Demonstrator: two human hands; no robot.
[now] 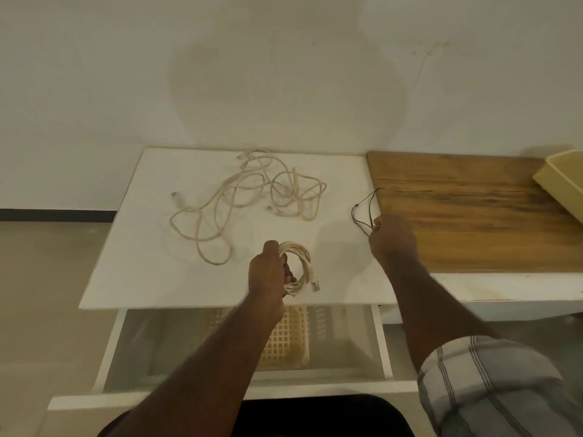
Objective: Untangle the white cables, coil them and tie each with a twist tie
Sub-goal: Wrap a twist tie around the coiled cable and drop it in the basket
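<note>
Left hand [268, 272] grips coiled cable [299, 266]; right hand [392, 236] pinches twist tie [362, 209].

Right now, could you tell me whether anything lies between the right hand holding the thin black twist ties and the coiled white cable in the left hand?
Nothing visible does. Only bare white tabletop separates the right hand with the thin black twist ties from the coiled white cable gripped by the left hand.
</note>
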